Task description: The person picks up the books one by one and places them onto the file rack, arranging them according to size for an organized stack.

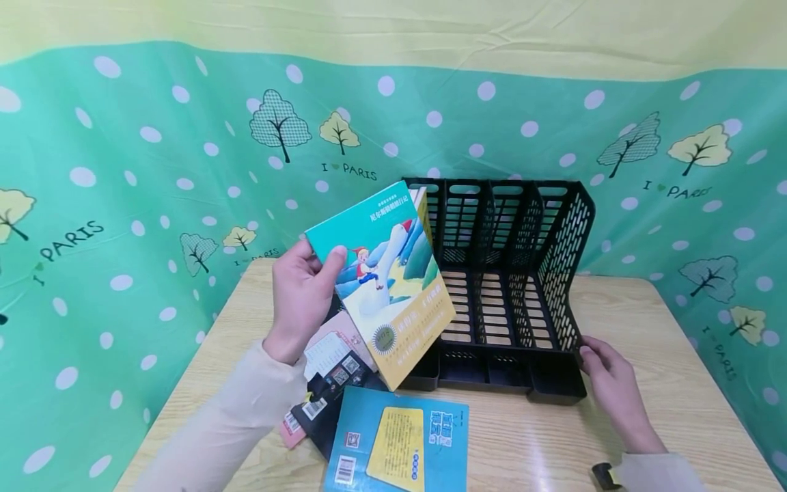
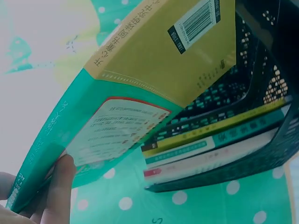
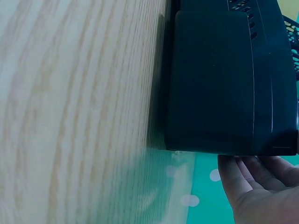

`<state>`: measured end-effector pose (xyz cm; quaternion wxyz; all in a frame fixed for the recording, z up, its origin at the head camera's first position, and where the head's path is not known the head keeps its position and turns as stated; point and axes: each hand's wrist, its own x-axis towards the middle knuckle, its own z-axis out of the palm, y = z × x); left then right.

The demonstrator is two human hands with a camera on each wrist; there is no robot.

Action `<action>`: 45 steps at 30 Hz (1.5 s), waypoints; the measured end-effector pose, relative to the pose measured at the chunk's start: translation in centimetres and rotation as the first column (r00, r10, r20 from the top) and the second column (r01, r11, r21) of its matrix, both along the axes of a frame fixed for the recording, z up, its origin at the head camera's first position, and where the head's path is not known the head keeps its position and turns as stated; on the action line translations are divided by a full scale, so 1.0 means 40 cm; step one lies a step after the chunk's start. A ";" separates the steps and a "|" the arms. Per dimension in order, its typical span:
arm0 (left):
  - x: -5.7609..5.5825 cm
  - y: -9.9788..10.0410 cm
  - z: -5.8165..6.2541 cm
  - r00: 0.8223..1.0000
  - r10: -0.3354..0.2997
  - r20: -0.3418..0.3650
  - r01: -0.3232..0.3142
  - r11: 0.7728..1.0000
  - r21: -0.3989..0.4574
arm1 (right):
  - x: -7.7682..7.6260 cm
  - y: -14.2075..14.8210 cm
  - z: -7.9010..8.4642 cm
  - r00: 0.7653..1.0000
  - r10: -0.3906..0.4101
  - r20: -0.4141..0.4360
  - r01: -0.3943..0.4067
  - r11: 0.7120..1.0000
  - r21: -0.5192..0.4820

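My left hand grips a thin book by its upper left corner, thumb on the front cover. The cover is green above and gold below, with a child riding a white goose. In the left wrist view, the book's spine and barcoded back show. The book is tilted before the left end of a black slotted file rack. Several books stand in the rack's end compartment, mostly hidden in the head view. My right hand touches the rack's outer right side near the front corner, fingers fairly straight.
A blue book with a yellow panel lies at the table's front. It overlaps a black book and pink-covered books to the left. A patterned green curtain hangs behind. Small trays line the rack's front.
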<state>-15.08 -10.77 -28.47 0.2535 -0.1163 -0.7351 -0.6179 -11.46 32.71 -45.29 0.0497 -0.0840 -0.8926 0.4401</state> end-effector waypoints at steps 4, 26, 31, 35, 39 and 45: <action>-0.014 0.000 0.005 0.998 0.036 -0.046 -0.038 0.997 -0.060 | 0.004 -0.002 -0.001 1.000 0.010 0.017 -0.010 1.000 -0.013; -0.067 0.064 0.008 0.953 0.038 -0.302 -0.114 0.965 -0.238 | 0.002 0.001 -0.002 1.000 0.009 0.006 -0.009 1.000 -0.005; -0.091 0.085 -0.012 0.941 0.043 -0.337 -0.133 0.959 -0.251 | 0.004 -0.006 -0.003 1.000 -0.002 0.021 0.002 1.000 -0.019; -0.107 0.104 -0.027 0.939 0.050 -0.341 -0.144 0.956 -0.256 | 0.006 -0.006 -0.005 1.000 -0.006 0.017 0.006 1.000 -0.016; -0.121 0.120 -0.044 0.937 0.063 -0.343 -0.165 0.946 -0.278 | 0.007 -0.006 -0.007 1.000 0.001 0.008 -0.001 1.000 -0.019; -0.138 0.146 -0.061 0.931 0.075 -0.356 -0.208 0.913 -0.351 | 0.006 -0.005 -0.010 1.000 -0.004 0.008 0.004 1.000 -0.024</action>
